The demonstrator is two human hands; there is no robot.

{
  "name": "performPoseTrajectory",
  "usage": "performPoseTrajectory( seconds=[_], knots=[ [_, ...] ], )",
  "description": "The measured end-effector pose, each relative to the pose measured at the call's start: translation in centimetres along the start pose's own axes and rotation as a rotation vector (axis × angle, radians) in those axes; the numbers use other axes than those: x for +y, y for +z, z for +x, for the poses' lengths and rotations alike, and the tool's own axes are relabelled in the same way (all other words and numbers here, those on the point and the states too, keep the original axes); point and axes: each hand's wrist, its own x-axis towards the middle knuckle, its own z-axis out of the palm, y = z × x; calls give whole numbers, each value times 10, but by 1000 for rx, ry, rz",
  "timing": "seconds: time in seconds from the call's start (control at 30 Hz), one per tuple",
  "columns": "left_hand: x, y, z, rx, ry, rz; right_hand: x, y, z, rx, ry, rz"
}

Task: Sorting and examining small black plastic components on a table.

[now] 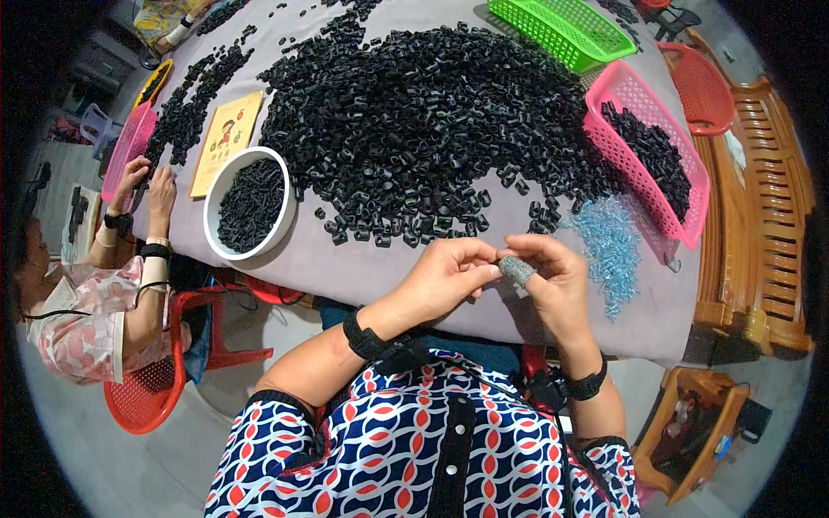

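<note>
Close above the near table edge, my left hand (436, 281) and my right hand (557, 281) meet fingertip to fingertip. Both are closed in a pinch, and whatever small piece they hold is hidden by the fingers. A grey textured cover wraps my right thumb. Just beyond them spreads a big heap of small black plastic clips (423, 121). Beside my right hand lies a pile of small shiny bluish-silver screw-like pieces (609, 246). To the left, a white bowl (210, 211) holds thin black pieces.
A pink basket (626, 168) with black parts stands at the right, below a green basket (596, 53). A yellow booklet (226, 138) lies behind the bowl. At the left, a co-worker's hands (161, 203) are near another pink basket (129, 155). A wooden bench (773, 216) flanks the table.
</note>
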Motion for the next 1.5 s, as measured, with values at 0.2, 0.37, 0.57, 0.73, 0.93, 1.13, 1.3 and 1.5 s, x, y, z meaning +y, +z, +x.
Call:
performPoseTrajectory(
  seconds=[0.2, 0.37, 0.57, 0.73, 0.93, 1.13, 1.3, 1.5],
  knots=[
    [-4, -5, 2, 85, -9, -192, -8, 10, 1, -20, -353, -596],
    [-11, -9, 3, 125, 83, -281, -10, 19, 2, -37, -351, -545],
    [-5, -12, 0, 127, 48, -285, -9, 12, 1, -60, -207, -413],
    [-2, -13, 0, 78, 36, -245, -15, 13, -2, -72, -209, -381],
    [-5, -12, 1, 86, 49, -227, -12, 9, 1, -95, -280, -465],
    [-1, -19, 3, 110, 39, -283, -36, -8, 50, 30, -406, -785],
    [1, -18, 1, 94, 13, -249, -24, -15, 105, -7, -497, -1160],
    [-1, -24, 0, 58, 4, -249, -21, -7, 101, -151, -332, -1024]
  ],
)
